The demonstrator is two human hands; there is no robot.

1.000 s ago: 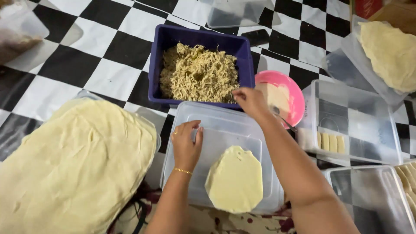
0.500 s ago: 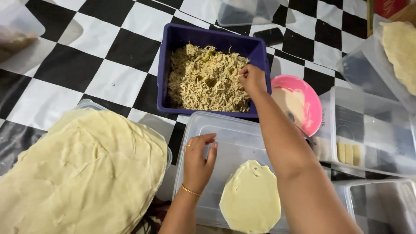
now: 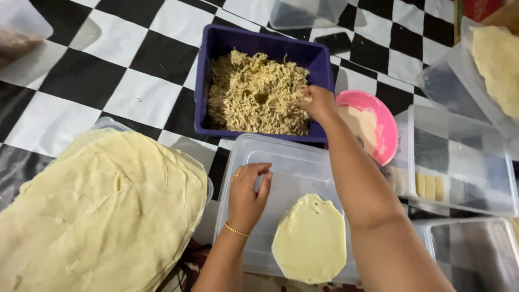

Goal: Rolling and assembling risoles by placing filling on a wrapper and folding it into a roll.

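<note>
My right hand [image 3: 319,103] reaches into the right side of a dark blue tub [image 3: 254,40] and its fingers close on the shredded yellowish filling [image 3: 251,94] there. My left hand [image 3: 247,194] hovers with loosely curled fingers, holding nothing, over an upturned clear plastic lid [image 3: 286,162]. A thin pale round wrapper [image 3: 311,238] lies flat on that lid just right of my left hand.
A large stack of pale wrappers [image 3: 92,211] fills the lower left. A pink bowl [image 3: 378,127] with pale paste sits right of the tub. Clear containers [image 3: 459,157], one holding several small yellow pieces, stand at right. Everything rests on a black-and-white chequered cloth [image 3: 108,59].
My right hand has moved from above the lid up into the right side of the blue tub's filling. My left hand has stayed over the lid, fingers curling slightly.
</note>
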